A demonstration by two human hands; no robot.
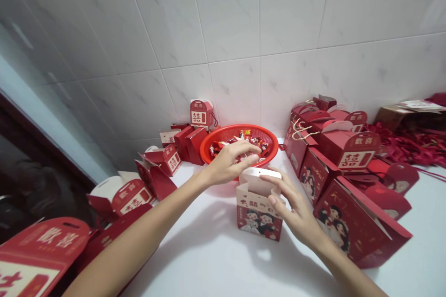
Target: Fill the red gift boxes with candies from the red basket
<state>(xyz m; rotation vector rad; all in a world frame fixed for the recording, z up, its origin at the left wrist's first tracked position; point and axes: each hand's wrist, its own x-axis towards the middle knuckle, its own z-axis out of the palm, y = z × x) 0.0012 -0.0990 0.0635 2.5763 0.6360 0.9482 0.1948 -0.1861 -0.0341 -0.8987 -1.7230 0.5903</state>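
Note:
An upright red and cream gift box (259, 213) with a cartoon couple on its front stands on the white table, its top unfolded. My right hand (292, 209) grips the box's upper right edge between thumb and fingers. Over the front rim of a red plastic basket (240, 130) reaches my left hand (233, 160), thumb and fingers apart, with nothing visible in it. Small wrapped sweets (258, 141) lie inside the basket, partly hidden behind that hand.
Red gift boxes (170, 160) line the left side, one large box (38, 255) nearest. Red gift bags (358, 222) and more boxes (358, 151) crowd the right. A brown carton (393, 118) and dark pink material (407, 146) sit far right. Behind rises a tiled wall (237, 88).

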